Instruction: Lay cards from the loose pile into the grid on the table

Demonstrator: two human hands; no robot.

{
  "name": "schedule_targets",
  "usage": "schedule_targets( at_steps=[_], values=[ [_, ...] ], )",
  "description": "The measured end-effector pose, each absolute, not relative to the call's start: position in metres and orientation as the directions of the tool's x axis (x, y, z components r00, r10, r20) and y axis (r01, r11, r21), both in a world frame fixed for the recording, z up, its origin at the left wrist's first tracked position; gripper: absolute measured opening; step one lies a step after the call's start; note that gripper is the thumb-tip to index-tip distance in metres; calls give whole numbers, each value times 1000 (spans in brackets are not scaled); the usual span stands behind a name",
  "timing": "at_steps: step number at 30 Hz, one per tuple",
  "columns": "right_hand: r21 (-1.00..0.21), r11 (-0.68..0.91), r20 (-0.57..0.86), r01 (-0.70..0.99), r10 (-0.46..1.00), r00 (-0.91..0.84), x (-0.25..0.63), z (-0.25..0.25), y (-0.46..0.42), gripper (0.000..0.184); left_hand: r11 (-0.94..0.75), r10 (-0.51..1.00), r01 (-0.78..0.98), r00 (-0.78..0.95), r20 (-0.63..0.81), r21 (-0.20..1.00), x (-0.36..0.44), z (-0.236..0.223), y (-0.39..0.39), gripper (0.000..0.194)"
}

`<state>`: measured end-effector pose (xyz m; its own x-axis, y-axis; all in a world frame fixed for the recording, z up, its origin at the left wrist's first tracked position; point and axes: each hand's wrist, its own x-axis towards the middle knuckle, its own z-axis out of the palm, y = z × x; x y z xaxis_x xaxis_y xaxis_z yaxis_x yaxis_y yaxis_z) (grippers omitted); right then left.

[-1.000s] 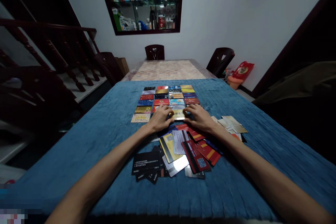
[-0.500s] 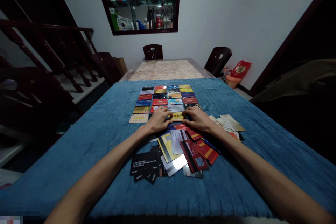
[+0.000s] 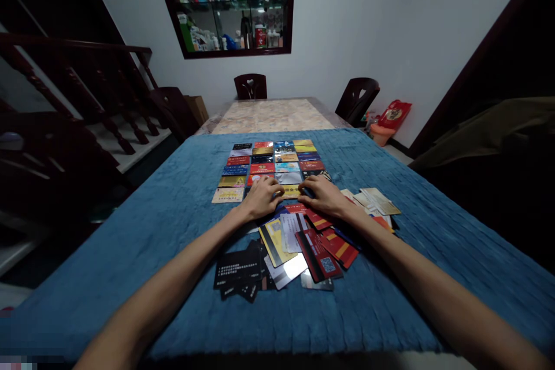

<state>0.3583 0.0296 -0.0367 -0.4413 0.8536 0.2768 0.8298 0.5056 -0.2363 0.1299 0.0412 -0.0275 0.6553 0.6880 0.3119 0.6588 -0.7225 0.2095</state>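
A yellow card (image 3: 291,191) with dark printed characters lies flat in the front row of a grid of cards. My left hand (image 3: 263,195) is curled at its left edge, thumb and fingers bent in toward it. From the other side my right hand (image 3: 321,194) has its fingertips on the card's right end, covering part of it. Beneath and in front of both hands spreads a loose pile of cards, among them a dark red card with a QR code (image 3: 318,254), a yellow card with a black stripe (image 3: 276,243) and black cards (image 3: 237,269).
The card grid (image 3: 262,168) extends away from me in columns on a blue cloth (image 3: 165,214). Right of my right wrist lie more cards (image 3: 378,201). Beyond the cloth is a patterned tabletop (image 3: 273,114), with chairs (image 3: 358,98) around it and a wall cabinet behind.
The view has shifted slightly. My right fingertips have moved a little left and cover more of the yellow card's end. My left hand stays nearly still.
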Motion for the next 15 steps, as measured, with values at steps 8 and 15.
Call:
schedule_targets(
  at_steps=[8, 15],
  values=[
    [-244, 493, 299, 835, 857, -419, 359, -34, 28, 25, -724, 683, 667, 656, 322, 178, 129, -29, 40, 17],
    [-276, 464, 384, 842, 856, -346, 391, -18, 31, 19, -741, 661, 637, 634, 401, 214, 128, -29, 44, 18]
  ],
)
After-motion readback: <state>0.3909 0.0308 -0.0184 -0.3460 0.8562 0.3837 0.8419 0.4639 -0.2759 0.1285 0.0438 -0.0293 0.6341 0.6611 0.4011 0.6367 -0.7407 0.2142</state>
